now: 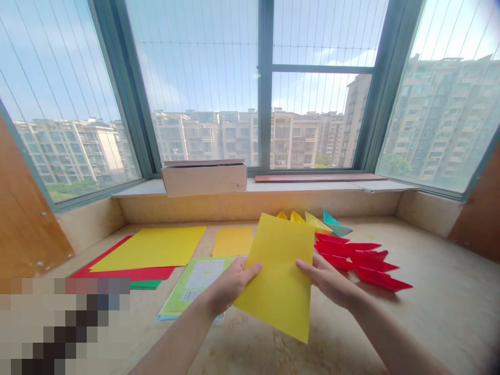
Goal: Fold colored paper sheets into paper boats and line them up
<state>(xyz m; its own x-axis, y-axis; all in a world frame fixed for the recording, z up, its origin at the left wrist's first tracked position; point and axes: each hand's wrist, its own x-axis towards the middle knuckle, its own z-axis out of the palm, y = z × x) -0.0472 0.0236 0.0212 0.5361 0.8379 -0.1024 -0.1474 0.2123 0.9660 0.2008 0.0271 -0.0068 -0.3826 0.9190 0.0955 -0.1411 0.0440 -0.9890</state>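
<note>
A yellow sheet of paper (279, 281) is held up in front of me, tilted, between both hands. My left hand (234, 281) pinches its left edge, thumb on the front and fingers behind. At the right edge my right hand (326, 276) grips it the same way. Behind the sheet to the right sit several red folded paper boats (363, 255). Beyond them stand a teal paper boat (336, 224) and several yellow ones (317, 223), partly covered by the sheet. Under my left hand's side lies a green patterned paper pack (199, 284).
Large yellow sheets (152, 249) lie over red sheets (152, 273) and green sheets (146, 285) at the left. A smaller orange-yellow sheet (232, 241) lies near the middle. On the window ledge rest a white box (205, 178) and a reddish flat board (320, 178). The lower left corner is pixelated.
</note>
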